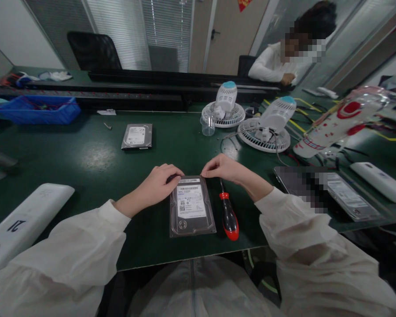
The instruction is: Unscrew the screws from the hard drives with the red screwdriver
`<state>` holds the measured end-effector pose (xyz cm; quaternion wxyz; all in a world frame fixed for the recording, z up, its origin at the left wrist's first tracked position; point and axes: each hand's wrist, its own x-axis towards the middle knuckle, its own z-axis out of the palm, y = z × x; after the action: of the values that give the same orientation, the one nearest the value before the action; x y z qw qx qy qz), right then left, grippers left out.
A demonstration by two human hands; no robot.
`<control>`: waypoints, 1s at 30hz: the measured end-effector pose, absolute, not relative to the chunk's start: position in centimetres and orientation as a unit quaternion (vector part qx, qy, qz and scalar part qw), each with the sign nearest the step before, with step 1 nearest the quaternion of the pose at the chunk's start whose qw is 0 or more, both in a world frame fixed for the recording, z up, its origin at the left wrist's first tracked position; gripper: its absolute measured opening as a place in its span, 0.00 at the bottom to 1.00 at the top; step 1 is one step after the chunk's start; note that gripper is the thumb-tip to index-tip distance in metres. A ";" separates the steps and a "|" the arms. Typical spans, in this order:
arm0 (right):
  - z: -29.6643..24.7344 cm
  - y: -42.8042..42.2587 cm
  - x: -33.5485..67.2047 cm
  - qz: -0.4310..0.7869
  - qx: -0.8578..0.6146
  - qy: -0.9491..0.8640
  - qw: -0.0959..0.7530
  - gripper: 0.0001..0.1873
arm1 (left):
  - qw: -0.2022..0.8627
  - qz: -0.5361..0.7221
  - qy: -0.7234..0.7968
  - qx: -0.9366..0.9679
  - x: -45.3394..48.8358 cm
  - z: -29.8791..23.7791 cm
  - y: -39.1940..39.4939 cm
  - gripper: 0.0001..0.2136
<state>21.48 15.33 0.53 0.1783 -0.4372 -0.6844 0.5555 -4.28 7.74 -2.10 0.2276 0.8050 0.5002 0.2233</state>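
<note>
A hard drive (192, 226) lies label up on the green table in front of me. At its far left corner, my left hand (158, 184) is closed, thumb and fingers on the edge. My right hand (225, 171) pinches the far right corner with thumb and forefinger. Just right of the drive is a red and black screwdriver (230, 218), its handle toward me and its shaft partly under my right hand. Farther back on the left sits a second hard drive (137, 136).
Two white fans (264, 132) and a clear plastic cup (207, 125) stand at the back right. A blue bin (39, 112) is at the back left. White devices lie left (36, 215) and right (381, 180). Across the table sits a person (270, 64).
</note>
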 end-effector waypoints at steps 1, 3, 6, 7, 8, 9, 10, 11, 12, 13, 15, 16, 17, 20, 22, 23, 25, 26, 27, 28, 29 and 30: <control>0.5 15.3 21.5 0.557 -0.438 -0.682 0.181 0.03 | 0.227 0.225 0.500 0.805 -4.3 -2.1 7.8 0.12; 0.3 15.2 21.5 0.557 -0.441 -0.677 0.190 0.03 | 0.227 0.227 0.499 0.805 -4.3 -2.2 7.8 0.12; 0.0 15.2 21.6 0.560 -0.443 -0.671 0.200 0.04 | 0.231 0.228 0.498 0.804 -4.4 -2.2 7.7 0.13; 0.0 15.2 21.6 0.562 -0.442 -0.670 0.200 0.05 | 0.233 0.228 0.498 0.803 -4.4 -2.2 7.7 0.13; 0.0 15.2 21.7 0.566 -0.441 -0.668 0.197 0.06 | 0.234 0.228 0.499 0.803 -4.4 -2.2 7.7 0.13; 0.0 15.2 21.7 0.570 -0.439 -0.667 0.194 0.06 | 0.234 0.226 0.500 0.803 -4.4 -2.2 7.7 0.13; 0.1 15.3 21.8 0.574 -0.436 -0.666 0.190 0.07 | 0.232 0.224 0.502 0.803 -4.3 -2.1 7.7 0.13; 0.1 15.3 21.9 0.578 -0.434 -0.665 0.187 0.07 | 0.230 0.222 0.503 0.803 -4.3 -2.1 7.7 0.13; 0.2 15.4 21.9 0.582 -0.432 -0.664 0.184 0.07 | 0.228 0.219 0.504 0.804 -4.3 -2.1 7.7 0.13; 0.3 15.4 22.0 0.585 -0.431 -0.662 0.181 0.07 | 0.228 0.218 0.504 0.804 -4.3 -2.0 7.7 0.13; 0.3 15.5 22.0 0.590 -0.429 -0.660 0.179 0.08 | 0.229 0.216 0.502 0.806 -4.3 -2.0 7.7 0.13; 0.3 15.5 22.0 0.591 -0.428 -0.660 0.179 0.08 | 0.229 0.217 0.501 0.806 -4.3 -2.1 7.7 0.13; 0.3 15.5 22.0 0.591 -0.427 -0.660 0.179 0.08 | 0.230 0.217 0.501 0.806 -4.3 -2.1 7.7 0.13; 0.3 15.5 22.0 0.591 -0.423 -0.663 0.180 0.07 | 0.227 0.219 0.502 0.805 -4.3 -2.2 7.7 0.13; 0.4 15.5 22.0 0.589 -0.421 -0.666 0.180 0.07 | 0.225 0.220 0.502 0.805 -4.4 -2.2 7.7 0.13; 0.4 15.5 22.1 0.587 -0.420 -0.668 0.181 0.07 | 0.225 0.219 0.502 0.806 -4.4 -2.2 7.7 0.13; 0.5 15.5 22.1 0.582 -0.420 -0.672 0.181 0.07 | 0.225 0.218 0.502 0.806 -4.4 -2.2 7.7 0.13; 0.6 15.5 22.1 0.578 -0.420 -0.675 0.181 0.07 | 0.226 0.218 0.503 0.806 -4.4 -2.2 7.7 0.13; 0.6 15.4 22.1 0.574 -0.420 -0.679 0.181 0.07 | 0.227 0.218 0.502 0.805 -4.4 -2.2 7.7 0.14; 0.6 15.4 22.1 0.569 -0.420 -0.683 0.182 0.07 | 0.229 0.218 0.502 0.805 -4.4 -2.2 7.8 0.14; 0.6 15.4 22.0 0.564 -0.419 -0.687 0.182 0.07 | 0.229 0.218 0.501 0.806 -4.4 -2.2 7.8 0.14; 0.5 15.4 22.0 0.558 -0.419 -0.692 0.185 0.07 | 0.230 0.219 0.499 0.806 -4.4 -2.2 7.8 0.14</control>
<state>21.99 15.42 0.54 0.1848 -0.4191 -0.6921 0.5578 -4.40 7.79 -2.21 0.2296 0.8063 0.4992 0.2188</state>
